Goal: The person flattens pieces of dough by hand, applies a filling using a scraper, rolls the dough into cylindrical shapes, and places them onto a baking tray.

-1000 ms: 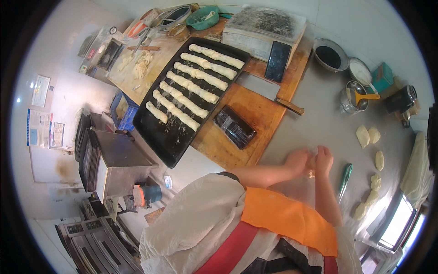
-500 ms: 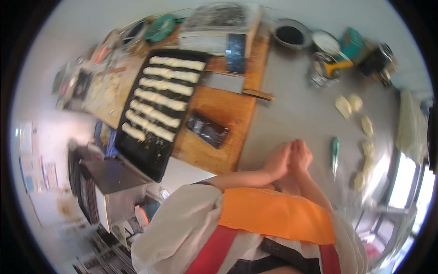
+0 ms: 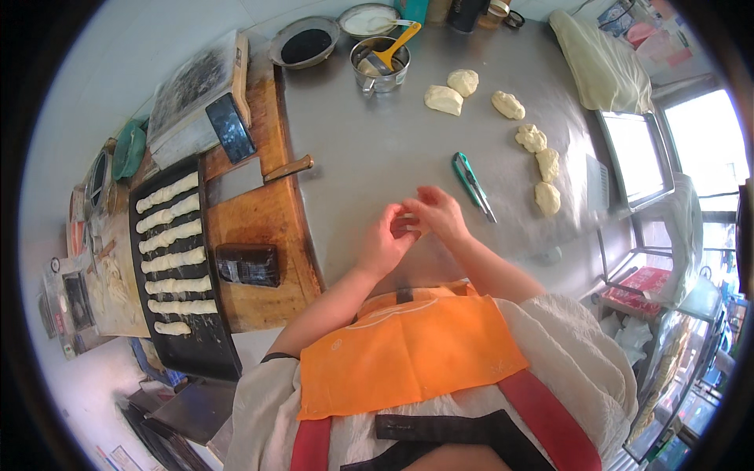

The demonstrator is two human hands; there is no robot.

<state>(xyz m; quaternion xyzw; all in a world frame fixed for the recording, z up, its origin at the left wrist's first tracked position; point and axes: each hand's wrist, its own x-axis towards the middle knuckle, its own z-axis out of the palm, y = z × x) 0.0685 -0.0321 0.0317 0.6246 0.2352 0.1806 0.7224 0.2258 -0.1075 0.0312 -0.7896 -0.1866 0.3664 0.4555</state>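
In the head view: pale, soft, lumpy dough pieces (image 3: 530, 139) on a smooth grey metal worktop (image 3: 345, 149); uneven, elongated dough strips (image 3: 171, 235) in rows on a flat black tray (image 3: 192, 357); a slim green utility knife (image 3: 473, 185). Curled fingers on left hand (image 3: 383, 241) and right hand (image 3: 442, 213), close together; cannot tell whether grasping anything. Utility knife just right of right hand, apart; dough pieces farther off, ahead and rightward.
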